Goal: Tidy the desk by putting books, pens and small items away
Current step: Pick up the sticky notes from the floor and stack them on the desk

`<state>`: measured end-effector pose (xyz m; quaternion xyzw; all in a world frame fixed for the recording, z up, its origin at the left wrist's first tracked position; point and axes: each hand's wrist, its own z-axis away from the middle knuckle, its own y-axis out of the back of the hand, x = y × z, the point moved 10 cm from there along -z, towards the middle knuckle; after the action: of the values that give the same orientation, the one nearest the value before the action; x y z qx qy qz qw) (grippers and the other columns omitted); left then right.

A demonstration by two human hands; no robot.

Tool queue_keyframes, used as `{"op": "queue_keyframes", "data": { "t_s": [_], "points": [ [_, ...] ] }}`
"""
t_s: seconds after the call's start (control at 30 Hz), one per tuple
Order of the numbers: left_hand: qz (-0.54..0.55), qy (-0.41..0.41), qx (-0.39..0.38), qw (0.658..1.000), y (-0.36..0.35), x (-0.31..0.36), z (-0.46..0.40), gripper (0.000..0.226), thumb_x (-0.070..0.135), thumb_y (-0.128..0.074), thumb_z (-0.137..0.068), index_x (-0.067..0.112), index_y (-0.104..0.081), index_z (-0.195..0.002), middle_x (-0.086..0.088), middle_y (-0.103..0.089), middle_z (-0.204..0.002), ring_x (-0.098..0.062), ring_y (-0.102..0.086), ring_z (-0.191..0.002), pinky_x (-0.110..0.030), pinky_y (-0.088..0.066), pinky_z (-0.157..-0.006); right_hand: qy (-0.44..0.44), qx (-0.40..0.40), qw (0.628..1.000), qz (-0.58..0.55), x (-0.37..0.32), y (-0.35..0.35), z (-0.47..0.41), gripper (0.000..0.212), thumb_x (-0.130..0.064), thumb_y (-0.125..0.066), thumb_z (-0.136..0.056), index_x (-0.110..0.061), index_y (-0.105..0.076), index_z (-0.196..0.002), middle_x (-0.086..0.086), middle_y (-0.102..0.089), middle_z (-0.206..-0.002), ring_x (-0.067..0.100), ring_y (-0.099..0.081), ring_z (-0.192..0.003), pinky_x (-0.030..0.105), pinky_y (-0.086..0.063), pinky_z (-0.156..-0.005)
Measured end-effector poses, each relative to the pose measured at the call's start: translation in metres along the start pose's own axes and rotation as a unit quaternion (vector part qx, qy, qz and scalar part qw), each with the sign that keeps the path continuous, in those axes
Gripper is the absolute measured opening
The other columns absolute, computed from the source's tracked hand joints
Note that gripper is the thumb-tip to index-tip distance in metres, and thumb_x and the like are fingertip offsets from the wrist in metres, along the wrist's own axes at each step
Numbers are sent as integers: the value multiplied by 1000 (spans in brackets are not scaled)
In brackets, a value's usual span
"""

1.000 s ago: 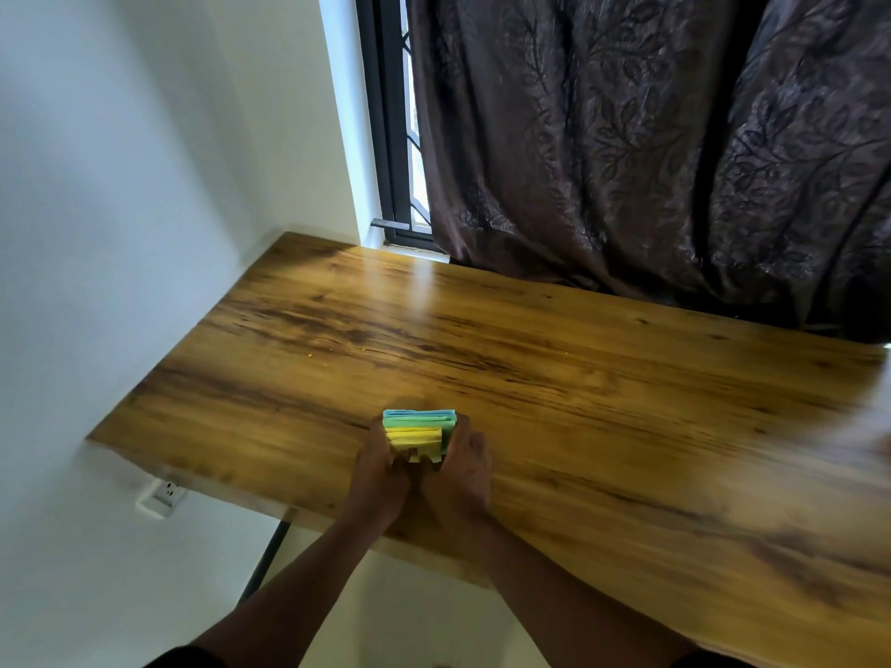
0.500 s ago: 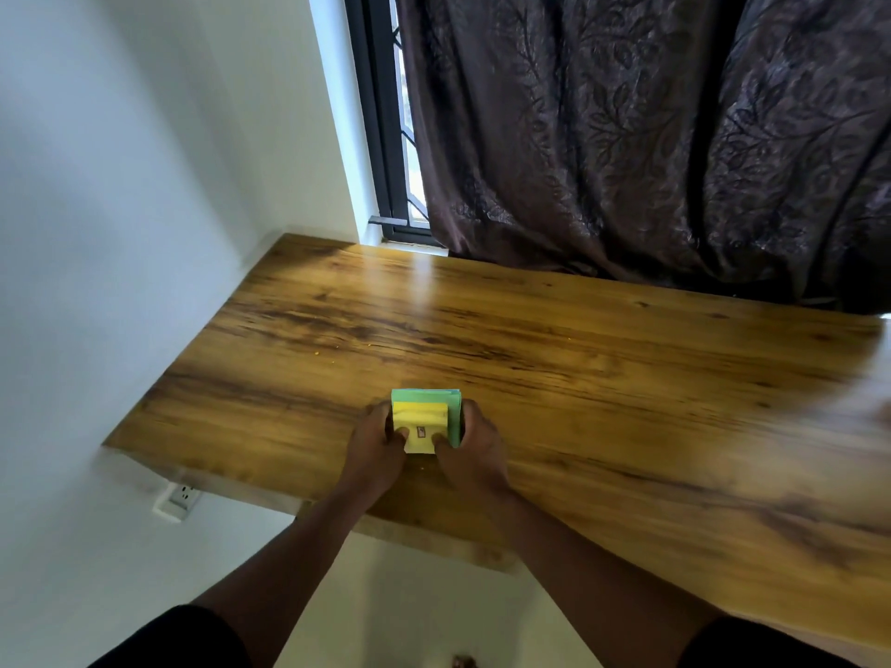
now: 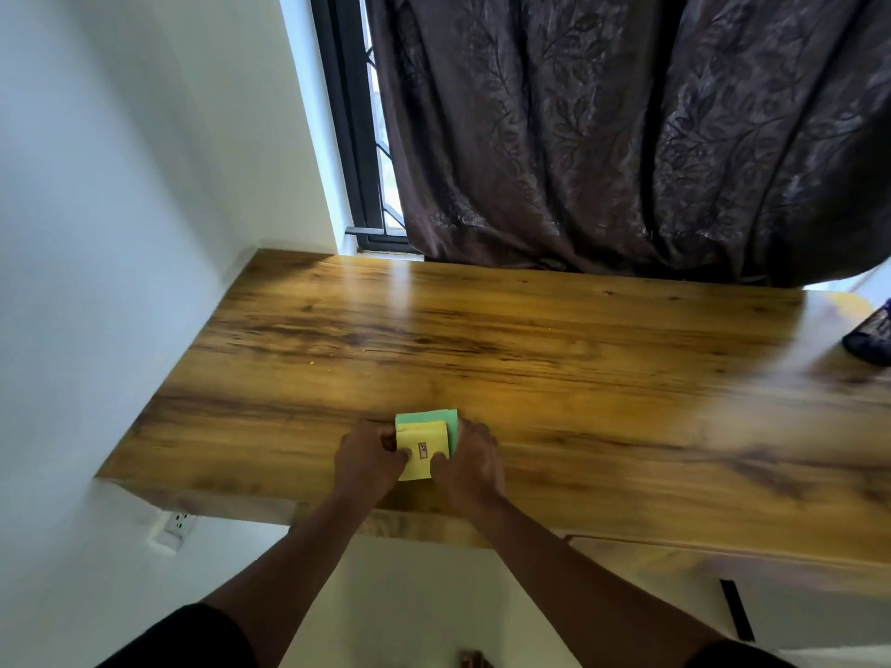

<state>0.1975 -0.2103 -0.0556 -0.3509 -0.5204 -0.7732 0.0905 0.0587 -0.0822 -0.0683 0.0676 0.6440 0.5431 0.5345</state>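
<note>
Your 2 hands meet at the near edge of the glossy brown wood-grain desk [image 3: 530,339], left of its middle. Between them sits a small square stack of yellow and green paper notes [image 3: 424,445], lying on the desk top: yellow sheets uppermost, green ones showing along the far and right sides (a tiny red-and-white printed mark sits on the top yellow sheet, too small to read).

Your left hand [image 3: 369,458] has its grip closed on the stack's left side, thumb lying over the yellow top sheet, the fingers curled against the left edge. Your right hand [image 3: 470,462] grips the right side the same way, thumb on the yellow sheet near its front, fingers wrapped round the green edge. The 2 thumbs lie near one another but apart.

Both bare forearms reach in from below the desk's front edge; dark short sleeves show at the bottom corners.

Around: white wall on the left, with a white wall socket [image 3: 177,525] below the desk's left corner. Behind the desk, a black-framed window [image 3: 357,137] and a heavy dark brown leaf-patterned curtain [image 3: 627,137] hanging down to the desk's far edge. At the far right edge lies a dark blue object [image 3: 872,337], cut off by the frame and blurred.
</note>
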Motion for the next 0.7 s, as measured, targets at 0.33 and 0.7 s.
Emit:
{"op": "queue_keyframes", "data": {
  "t_s": [0.33, 0.7],
  "points": [
    [52, 23, 103, 993, 23, -8, 19, 38, 31, -74, -87, 20, -63, -122, -1, -62, -122, -21, -63, -109, -23, -41, -69, 2, 127, 992, 6, -4, 20, 42, 41, -23, -59, -98, -19, -52, -138, 5, -49, -133, 22, -49, -123, 37, -55, -94],
    [488, 189, -40, 851, -29, -98, 82, 26, 19, -60, -99, 1, -68, -82, -20, -71, -75, -24, -66, -57, -29, -54, -51, -81, 3, 972, -221, 30, -78, 114, 26, -37, -51, -93, -22, -68, -80, -3, -73, -69, 15, -71, -62, 49, -61, -62]
  ]
}}
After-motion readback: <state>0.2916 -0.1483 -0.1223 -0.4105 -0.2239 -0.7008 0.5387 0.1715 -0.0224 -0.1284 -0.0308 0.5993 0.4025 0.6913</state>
